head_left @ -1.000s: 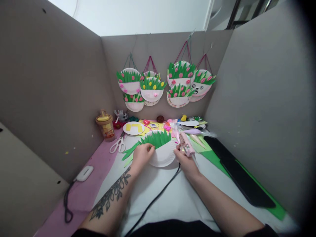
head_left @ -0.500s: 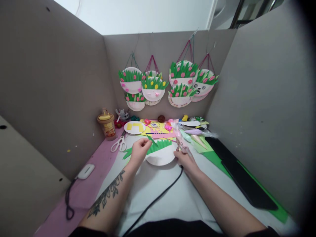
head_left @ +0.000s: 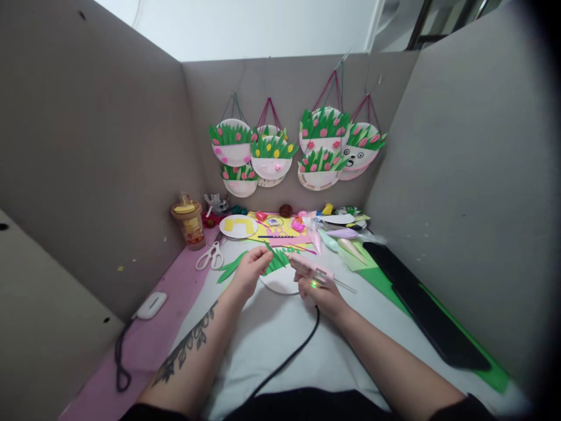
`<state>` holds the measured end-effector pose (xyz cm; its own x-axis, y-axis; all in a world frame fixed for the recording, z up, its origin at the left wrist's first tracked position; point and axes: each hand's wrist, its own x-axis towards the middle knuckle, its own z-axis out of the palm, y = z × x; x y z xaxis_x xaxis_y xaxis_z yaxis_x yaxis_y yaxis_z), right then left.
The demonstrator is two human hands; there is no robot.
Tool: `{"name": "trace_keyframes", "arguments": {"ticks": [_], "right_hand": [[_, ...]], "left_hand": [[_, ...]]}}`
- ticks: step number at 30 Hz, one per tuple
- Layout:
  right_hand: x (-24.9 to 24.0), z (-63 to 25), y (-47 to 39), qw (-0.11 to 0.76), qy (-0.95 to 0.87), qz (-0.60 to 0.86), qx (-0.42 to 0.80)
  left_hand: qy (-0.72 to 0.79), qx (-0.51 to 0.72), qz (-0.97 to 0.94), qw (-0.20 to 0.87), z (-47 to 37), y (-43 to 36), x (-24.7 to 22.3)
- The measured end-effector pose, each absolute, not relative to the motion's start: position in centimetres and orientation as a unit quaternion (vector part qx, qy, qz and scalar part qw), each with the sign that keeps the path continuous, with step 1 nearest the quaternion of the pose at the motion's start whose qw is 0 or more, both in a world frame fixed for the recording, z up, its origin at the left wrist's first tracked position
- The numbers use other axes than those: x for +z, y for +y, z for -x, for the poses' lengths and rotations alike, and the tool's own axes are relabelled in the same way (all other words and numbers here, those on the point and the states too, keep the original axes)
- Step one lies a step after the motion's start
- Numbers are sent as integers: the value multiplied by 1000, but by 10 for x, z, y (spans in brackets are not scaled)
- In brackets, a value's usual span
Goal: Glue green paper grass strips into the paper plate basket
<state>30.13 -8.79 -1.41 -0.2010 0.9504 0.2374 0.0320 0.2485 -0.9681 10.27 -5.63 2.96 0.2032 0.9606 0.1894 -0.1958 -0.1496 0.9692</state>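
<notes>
My left hand (head_left: 255,267) pinches a pointed green paper leaf (head_left: 274,254) above the paper plate. In my right hand (head_left: 322,295) is a pink hot glue gun (head_left: 310,268), its fingers wrapped round the handle and its nozzle turned left toward the leaf. A small green light glows on the gun, a glue stick pokes out of its back, and a black cord (head_left: 289,356) runs down toward me. Below both hands lies the white paper plate (head_left: 280,283), with green paper grass (head_left: 277,266) along its upper edge; the gun and hand cover its right part.
Loose green leaves (head_left: 232,268) and white-handled scissors (head_left: 210,257) lie at the left, near a lidded cup (head_left: 189,222). Decorated plates (head_left: 272,166) hang on the back panel. Piping bags (head_left: 344,234) and a long black strip (head_left: 425,310) lie at the right.
The glue gun has swung from pointing away to pointing left, and my right hand has moved a little left over the plate. My left hand still holds the leaf, nearly in place.
</notes>
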Motion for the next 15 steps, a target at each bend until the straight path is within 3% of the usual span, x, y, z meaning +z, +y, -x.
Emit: {"name": "trace_keyframes", "arguments": {"ticks": [15], "right_hand": [[-6, -297, -91, 468, -637, 346, 505]], "left_hand": [[320, 525, -543, 572, -105, -60, 31]]}}
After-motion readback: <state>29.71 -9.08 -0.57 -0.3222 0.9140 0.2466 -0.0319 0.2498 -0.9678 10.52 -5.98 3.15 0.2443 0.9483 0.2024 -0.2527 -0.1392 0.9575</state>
